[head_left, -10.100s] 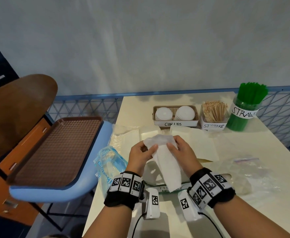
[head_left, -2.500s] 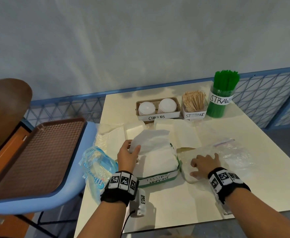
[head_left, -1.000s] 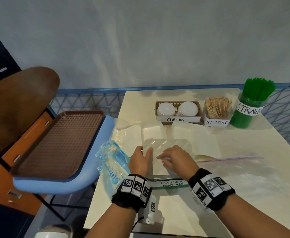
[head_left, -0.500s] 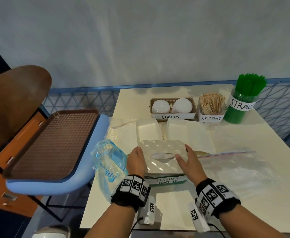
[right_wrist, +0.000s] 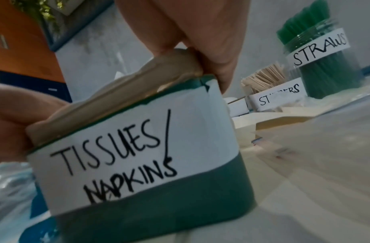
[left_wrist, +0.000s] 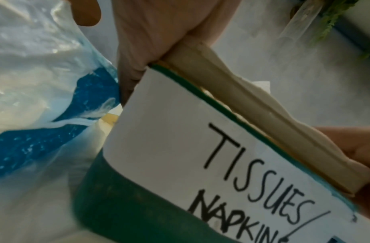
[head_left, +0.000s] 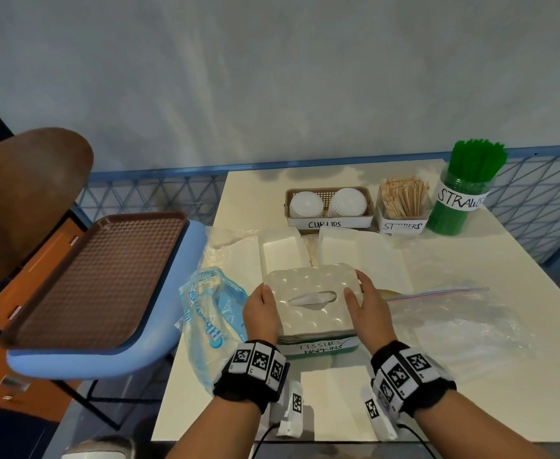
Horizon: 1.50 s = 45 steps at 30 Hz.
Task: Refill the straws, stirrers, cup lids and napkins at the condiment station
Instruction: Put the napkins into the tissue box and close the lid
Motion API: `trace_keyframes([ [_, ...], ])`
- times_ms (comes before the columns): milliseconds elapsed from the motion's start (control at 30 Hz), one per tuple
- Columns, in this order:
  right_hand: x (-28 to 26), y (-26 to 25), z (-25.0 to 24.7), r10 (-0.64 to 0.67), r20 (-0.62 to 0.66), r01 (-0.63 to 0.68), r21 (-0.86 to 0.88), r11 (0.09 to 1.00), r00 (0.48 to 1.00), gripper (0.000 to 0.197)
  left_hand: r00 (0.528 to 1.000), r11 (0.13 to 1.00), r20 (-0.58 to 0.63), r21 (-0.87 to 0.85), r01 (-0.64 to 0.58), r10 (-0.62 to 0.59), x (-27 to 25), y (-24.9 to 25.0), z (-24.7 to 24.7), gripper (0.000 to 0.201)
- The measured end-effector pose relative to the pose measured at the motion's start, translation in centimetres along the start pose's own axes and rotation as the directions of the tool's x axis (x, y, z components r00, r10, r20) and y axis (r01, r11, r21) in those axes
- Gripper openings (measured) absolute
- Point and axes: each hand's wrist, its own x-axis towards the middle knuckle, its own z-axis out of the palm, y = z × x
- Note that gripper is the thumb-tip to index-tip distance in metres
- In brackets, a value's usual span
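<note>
A green box labelled "TISSUES/NAPKINS" (head_left: 320, 346) stands near the table's front edge. On it sits a cream dimpled lid (head_left: 308, 286), and a white napkin (head_left: 311, 298) shows in its slot. My left hand (head_left: 261, 306) grips the lid's left end and my right hand (head_left: 363, 299) its right end, thumbs on top. In the wrist views the fingers (left_wrist: 150, 32) (right_wrist: 200, 41) curl down over the lid's edge (right_wrist: 117, 102). At the back stand the cup lids basket (head_left: 328, 207), the stirrers box (head_left: 403, 210) and the jar of green straws (head_left: 461, 193).
A blue-printed plastic bag (head_left: 212, 313) lies left of the box and a clear zip bag (head_left: 454, 313) right of it. White paper sheets (head_left: 364, 256) lie behind the box. A brown tray (head_left: 96, 276) rests on a blue chair (head_left: 106, 359) at the left.
A second ago both hands were lowering the lid over the napkins. Now it sits on the box with a hand at each end.
</note>
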Motion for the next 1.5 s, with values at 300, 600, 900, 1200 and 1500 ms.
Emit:
trace_keyframes([
  [300, -0.3, 0.8, 0.2, -0.029, -0.025, 0.024, -0.181, 0.983, 0.999, 0.039, 0.996, 0.997, -0.023, 0.012, -0.082, 0.082, -0.7, 0.1, -0.1, 0.036],
  [600, -0.2, -0.2, -0.8, 0.024, -0.027, -0.028, -0.155, 0.988, 0.999, 0.035, 0.986, 0.99, -0.096, 0.062, -0.128, 0.134, -0.6, -0.7, 0.2, 0.035],
  [900, -0.1, -0.4, -0.4, 0.112, -0.048, -0.12, -0.23, 0.966, 0.993, 0.035, 0.99, 0.992, -0.111, 0.103, -0.076, 0.088, -0.4, -0.7, 0.9, 0.033],
  [1200, -0.8, -0.8, 0.2, 0.035, -0.07, -0.042, -0.1, 0.994, 0.997, 0.044, 0.988, 0.982, -0.001, 0.113, -0.151, 0.153, -0.2, -1.4, 1.0, 0.036],
  [1500, -0.3, -1.0, -0.1, 0.067, 0.217, 0.046, -0.478, 0.877, 0.974, 0.061, 0.97, 0.939, 0.092, 0.245, -0.242, 0.226, -0.5, -1.5, 0.9, 0.039],
])
